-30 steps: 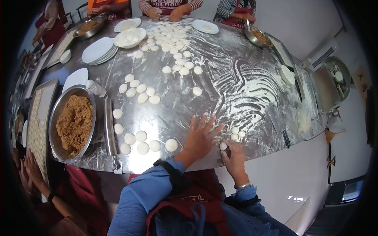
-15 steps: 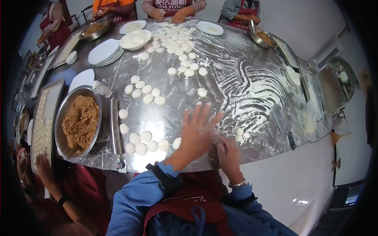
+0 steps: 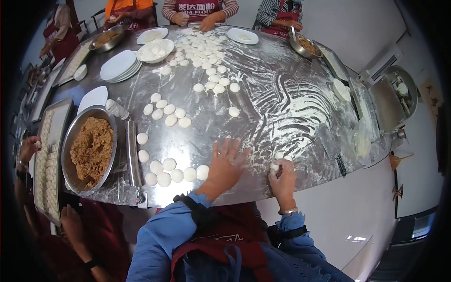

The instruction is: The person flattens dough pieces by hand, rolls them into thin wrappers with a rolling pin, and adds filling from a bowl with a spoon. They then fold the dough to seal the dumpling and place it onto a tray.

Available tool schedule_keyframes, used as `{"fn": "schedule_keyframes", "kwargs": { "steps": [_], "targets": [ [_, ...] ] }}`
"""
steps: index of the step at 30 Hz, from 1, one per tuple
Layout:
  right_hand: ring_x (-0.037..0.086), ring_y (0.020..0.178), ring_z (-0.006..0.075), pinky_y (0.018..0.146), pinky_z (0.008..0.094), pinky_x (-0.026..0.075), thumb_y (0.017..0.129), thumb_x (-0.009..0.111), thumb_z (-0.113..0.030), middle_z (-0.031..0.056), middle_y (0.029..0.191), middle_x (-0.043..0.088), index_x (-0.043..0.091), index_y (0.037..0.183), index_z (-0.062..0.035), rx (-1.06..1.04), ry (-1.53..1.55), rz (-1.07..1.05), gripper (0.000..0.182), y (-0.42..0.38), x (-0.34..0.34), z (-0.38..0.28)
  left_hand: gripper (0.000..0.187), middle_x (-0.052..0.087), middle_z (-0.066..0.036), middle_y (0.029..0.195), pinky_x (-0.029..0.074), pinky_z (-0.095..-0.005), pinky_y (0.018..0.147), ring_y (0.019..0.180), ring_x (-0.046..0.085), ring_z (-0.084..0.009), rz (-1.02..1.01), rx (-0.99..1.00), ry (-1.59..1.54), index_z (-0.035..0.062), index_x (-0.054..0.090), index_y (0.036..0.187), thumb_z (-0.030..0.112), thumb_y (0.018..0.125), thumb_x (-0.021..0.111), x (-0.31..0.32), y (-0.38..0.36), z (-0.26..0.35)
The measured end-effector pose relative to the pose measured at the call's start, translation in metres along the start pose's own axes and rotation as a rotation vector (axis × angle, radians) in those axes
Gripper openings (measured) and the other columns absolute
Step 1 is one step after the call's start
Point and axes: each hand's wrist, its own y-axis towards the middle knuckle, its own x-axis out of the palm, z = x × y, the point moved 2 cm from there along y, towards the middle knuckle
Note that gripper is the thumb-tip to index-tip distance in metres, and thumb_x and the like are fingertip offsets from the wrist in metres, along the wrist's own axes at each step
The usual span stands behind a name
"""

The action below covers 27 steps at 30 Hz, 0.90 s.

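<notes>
My left hand [image 3: 224, 168] lies palm down with its fingers spread, low over the steel table [image 3: 188, 136]; whether anything is under the palm is hidden. Just left of it is a row of flattened white dough rounds [image 3: 190, 174]. My right hand [image 3: 283, 178] has its fingers curled together at the small dough pieces [image 3: 279, 155] on the floured right part of the table. Thumb and fingertips meet around a bit of white dough, partly covered by the fingers. More dough rounds [image 3: 169, 109] lie farther up, left of centre.
A steel bowl [image 3: 114, 162] of brown filling and a tray [image 3: 64, 113] of shaped pieces stand at left. Stacked white plates [image 3: 118, 66] and a floury plate [image 3: 155, 50] are farther back. Co-workers stand across the table; another person's hands are near the left tray.
My right hand has moved right, away from my left hand, to the small dough pieces. My left hand has shifted slightly down. The co-worker's hands at the left tray have moved apart.
</notes>
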Motion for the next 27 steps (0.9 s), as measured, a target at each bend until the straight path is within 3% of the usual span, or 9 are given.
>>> {"fn": "schedule_keyframes", "kwargs": {
  "steps": [2, 4, 8, 11, 14, 17, 19, 24, 27],
  "targets": [
    [0.056, 0.085, 0.0290, 0.074, 0.0364, 0.047, 0.069, 0.064, -0.001, 0.0130, 0.094, 0.054, 0.054, 0.099, -0.0048, 0.114, 0.155, -0.077, 0.031, -0.009, 0.010, -0.021, 0.052, 0.033, -0.014, 0.141, 0.015, -0.0586, 0.105, 0.132, 0.026, -0.0364, 0.024, -0.040, 0.033, 0.0238, 0.040, 0.135, 0.030, 0.085, 0.056, -0.006, -0.003, -0.009],
    [0.057, 0.081, 0.0278, 0.071, 0.0358, 0.048, 0.067, 0.065, -0.002, 0.0124, 0.093, 0.055, 0.053, 0.098, -0.0052, 0.027, 0.274, -0.227, 0.033, -0.021, 0.027, -0.039, 0.052, 0.033, -0.014, 0.140, 0.016, -0.0585, 0.105, 0.131, 0.026, -0.0368, 0.041, -0.051, 0.050, 0.0232, 0.041, 0.135, 0.030, 0.086, 0.055, -0.008, -0.004, -0.015],
    [0.057, 0.081, 0.0245, 0.072, 0.0337, 0.047, 0.069, 0.064, -0.001, 0.0101, 0.093, 0.056, 0.053, 0.095, -0.0055, -0.202, 0.294, -0.203, 0.029, -0.028, 0.044, -0.048, 0.052, 0.035, -0.015, 0.139, 0.018, -0.0584, 0.103, 0.131, 0.027, -0.0369, 0.083, -0.077, 0.046, 0.0216, 0.041, 0.135, 0.027, 0.085, 0.056, -0.013, -0.006, -0.020],
    [0.057, 0.088, 0.0264, 0.076, 0.0354, 0.046, 0.068, 0.063, -0.001, 0.0111, 0.095, 0.056, 0.053, 0.097, -0.0050, -0.308, 0.126, -0.134, 0.030, -0.026, 0.035, -0.042, 0.055, 0.033, -0.014, 0.140, 0.019, -0.0585, 0.103, 0.131, 0.026, -0.0363, 0.127, -0.118, 0.045, 0.0207, 0.040, 0.135, 0.023, 0.083, 0.058, -0.026, 0.003, -0.007],
    [0.053, 0.094, 0.0335, 0.084, 0.0411, 0.043, 0.067, 0.063, 0.000, 0.0142, 0.098, 0.056, 0.054, 0.096, -0.0052, -0.185, 0.310, -0.204, 0.031, -0.018, 0.015, -0.027, 0.058, 0.030, -0.014, 0.142, 0.018, -0.0588, 0.103, 0.132, 0.024, -0.0351, 0.211, -0.012, -0.035, 0.0207, 0.040, 0.135, 0.022, 0.081, 0.061, -0.049, 0.023, 0.028],
    [0.052, 0.097, 0.0332, 0.087, 0.0409, 0.041, 0.069, 0.061, -0.001, 0.0148, 0.100, 0.056, 0.054, 0.098, -0.0048, -0.106, 0.257, -0.017, 0.031, 0.000, -0.007, -0.001, 0.059, 0.027, -0.012, 0.144, 0.016, -0.0598, 0.104, 0.133, 0.024, -0.0343, 0.151, 0.133, -0.149, 0.0220, 0.038, 0.136, 0.028, 0.082, 0.061, -0.034, 0.034, 0.055],
    [0.051, 0.100, 0.0318, 0.091, 0.0404, 0.038, 0.071, 0.061, -0.003, 0.0137, 0.103, 0.057, 0.056, 0.102, -0.0055, -0.049, 0.003, 0.145, 0.031, 0.014, -0.018, 0.010, 0.058, 0.027, -0.012, 0.144, 0.015, -0.0601, 0.105, 0.133, 0.023, -0.0342, 0.083, 0.112, -0.145, 0.0222, 0.038, 0.137, 0.031, 0.083, 0.059, 0.000, 0.026, 0.054],
    [0.050, 0.106, 0.0294, 0.095, 0.0411, 0.033, 0.073, 0.062, -0.009, 0.0105, 0.102, 0.059, 0.059, 0.106, -0.0083, -0.202, -0.330, -0.044, 0.032, 0.038, -0.009, 0.014, 0.055, 0.029, -0.011, 0.144, 0.013, -0.0601, 0.106, 0.134, 0.022, -0.0344, 0.020, 0.099, -0.063, 0.0218, 0.039, 0.136, 0.039, 0.086, 0.053, 0.022, 0.028, 0.042],
    [0.055, 0.100, 0.0281, 0.088, 0.0396, 0.040, 0.074, 0.062, -0.008, 0.0113, 0.099, 0.060, 0.059, 0.105, -0.0085, -0.230, -0.345, -0.063, 0.031, 0.032, -0.001, 0.000, 0.052, 0.029, -0.011, 0.144, 0.012, -0.0589, 0.106, 0.135, 0.021, -0.0344, -0.011, 0.075, -0.058, 0.0212, 0.040, 0.136, 0.037, 0.087, 0.052, 0.015, 0.017, 0.033]
  ]
}}
